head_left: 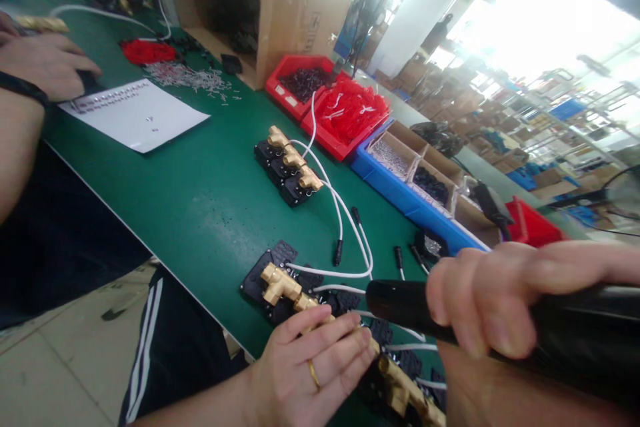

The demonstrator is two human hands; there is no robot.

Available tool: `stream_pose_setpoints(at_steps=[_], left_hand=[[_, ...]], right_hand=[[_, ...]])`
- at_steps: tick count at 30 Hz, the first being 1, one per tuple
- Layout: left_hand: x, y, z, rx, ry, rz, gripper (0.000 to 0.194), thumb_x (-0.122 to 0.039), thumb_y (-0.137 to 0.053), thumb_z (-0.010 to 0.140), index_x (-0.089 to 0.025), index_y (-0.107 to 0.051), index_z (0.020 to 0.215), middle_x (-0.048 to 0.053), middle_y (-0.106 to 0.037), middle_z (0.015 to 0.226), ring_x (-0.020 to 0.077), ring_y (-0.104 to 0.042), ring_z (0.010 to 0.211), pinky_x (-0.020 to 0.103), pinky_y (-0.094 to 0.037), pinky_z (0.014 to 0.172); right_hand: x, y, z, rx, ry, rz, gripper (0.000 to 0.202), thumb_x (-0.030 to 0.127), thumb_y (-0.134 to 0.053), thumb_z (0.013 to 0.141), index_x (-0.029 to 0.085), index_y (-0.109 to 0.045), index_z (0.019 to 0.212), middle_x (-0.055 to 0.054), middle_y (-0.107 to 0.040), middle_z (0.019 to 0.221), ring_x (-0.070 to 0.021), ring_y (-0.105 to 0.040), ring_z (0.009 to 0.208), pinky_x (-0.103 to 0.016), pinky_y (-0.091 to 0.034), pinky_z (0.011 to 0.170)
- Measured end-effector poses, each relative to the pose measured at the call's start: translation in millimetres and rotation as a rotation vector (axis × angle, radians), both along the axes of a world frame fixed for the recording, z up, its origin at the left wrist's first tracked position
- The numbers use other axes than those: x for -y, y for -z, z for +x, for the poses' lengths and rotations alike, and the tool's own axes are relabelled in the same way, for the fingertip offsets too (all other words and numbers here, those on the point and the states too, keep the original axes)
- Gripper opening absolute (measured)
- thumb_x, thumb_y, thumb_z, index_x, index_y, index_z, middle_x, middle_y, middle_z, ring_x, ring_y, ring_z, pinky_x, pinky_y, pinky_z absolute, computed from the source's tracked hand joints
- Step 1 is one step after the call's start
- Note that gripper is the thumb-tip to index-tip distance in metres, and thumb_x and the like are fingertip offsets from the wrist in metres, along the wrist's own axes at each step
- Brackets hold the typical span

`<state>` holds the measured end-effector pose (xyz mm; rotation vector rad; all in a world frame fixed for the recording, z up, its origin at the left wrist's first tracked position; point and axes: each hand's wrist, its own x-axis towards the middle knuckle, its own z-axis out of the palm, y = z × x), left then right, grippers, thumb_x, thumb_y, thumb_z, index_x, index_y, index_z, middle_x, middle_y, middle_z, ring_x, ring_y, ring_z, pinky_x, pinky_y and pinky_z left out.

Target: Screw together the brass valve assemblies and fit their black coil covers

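Firmly, a black tool (405,303) is grasped by the right grip (485,300), the fingers being curled round its body; its narrower end is pointed leftward, near a row of brass fittings (283,285), though whether any fitting is touched by it cannot be told. The middle of that row is covered by the left grip (325,363), on which a gold ring (313,373) is worn; its fingers are laid side by side across the brass, but whether anything is pinched beneath them cannot be told, their undersides being hidden. On either side of those fingers the row is left exposed, up to the left and down to the right; black housings (254,275) are seen beside the brass on the green counter (210,207), with white cables (330,273) run out from them. Farther off, another brass-and-black cluster (297,167) is placed apart from both grips; beyond it, red bins (345,143) and a blue tray (395,190) are lined up.
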<state>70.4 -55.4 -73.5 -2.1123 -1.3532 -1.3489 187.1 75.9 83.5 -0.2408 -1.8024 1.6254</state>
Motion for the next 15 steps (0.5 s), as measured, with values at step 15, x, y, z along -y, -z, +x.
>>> stream_pose_setpoints(at_steps=[15], left_hand=[[21,7.8,-50,-0.010,-0.162,-0.013,0.035,-0.006,-0.053,0.093,-0.022,-0.066,0.122,0.001,-0.077,0.106,0.0142,-0.071,0.105,0.031,-0.047,0.109]], right_hand=[[35,18.8,-45,-0.280,0.306,-0.231,0.059,0.074,-0.049,0.089,0.017,-0.066,0.084,-0.003,-0.055,0.054,-0.0133,-0.051,0.044,-0.024,-0.037,0.042]])
